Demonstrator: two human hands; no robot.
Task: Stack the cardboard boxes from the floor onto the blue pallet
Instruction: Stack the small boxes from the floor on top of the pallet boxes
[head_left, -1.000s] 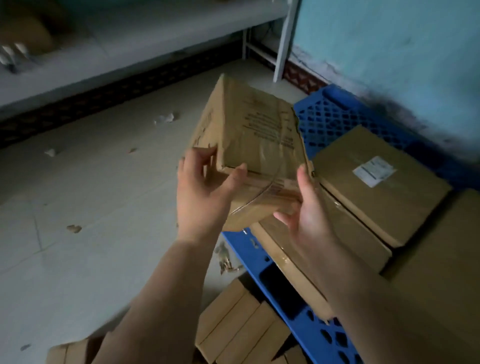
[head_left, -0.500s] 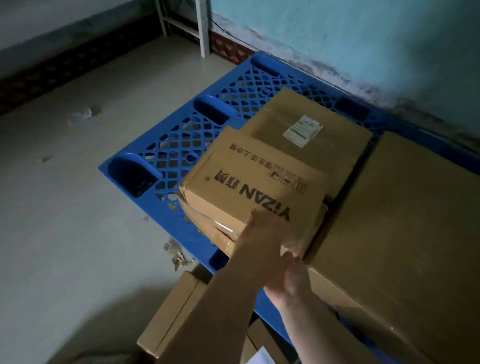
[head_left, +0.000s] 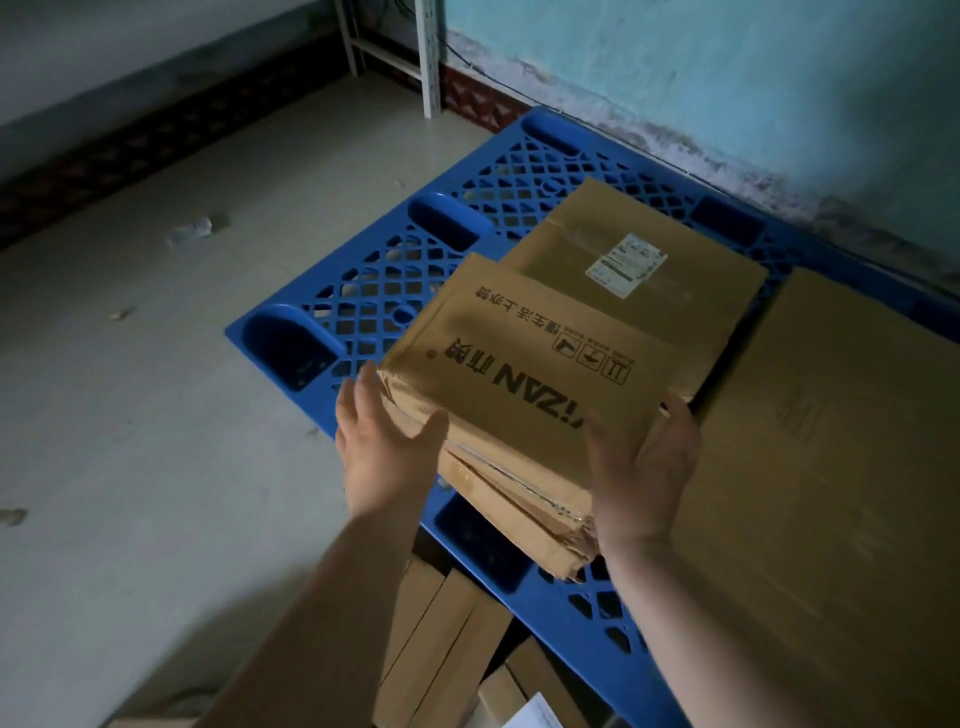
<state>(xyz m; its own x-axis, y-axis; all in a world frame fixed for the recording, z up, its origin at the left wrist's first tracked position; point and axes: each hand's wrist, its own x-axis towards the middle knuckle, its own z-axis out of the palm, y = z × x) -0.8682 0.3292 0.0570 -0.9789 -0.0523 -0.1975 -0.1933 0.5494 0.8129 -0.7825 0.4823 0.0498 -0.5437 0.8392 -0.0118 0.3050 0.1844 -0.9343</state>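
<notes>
Pale tiled floor (head_left: 156, 415) lies to the left of the blue pallet (head_left: 395, 270), where the left hand (head_left: 382, 444) hovers spread open beside the near-left corner of the printed cardboard box (head_left: 530, 364). That box rests atop a crumpled box (head_left: 519, 499) on the pallet. Further right, the right hand (head_left: 641, 470), fingers spread, touches its near-right corner, next to a large box (head_left: 831, 467).

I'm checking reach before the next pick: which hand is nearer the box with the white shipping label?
Right. The right hand sits at the printed box's near right corner, just below the labelled box; the left hand is at its left corner, farther away.
</notes>
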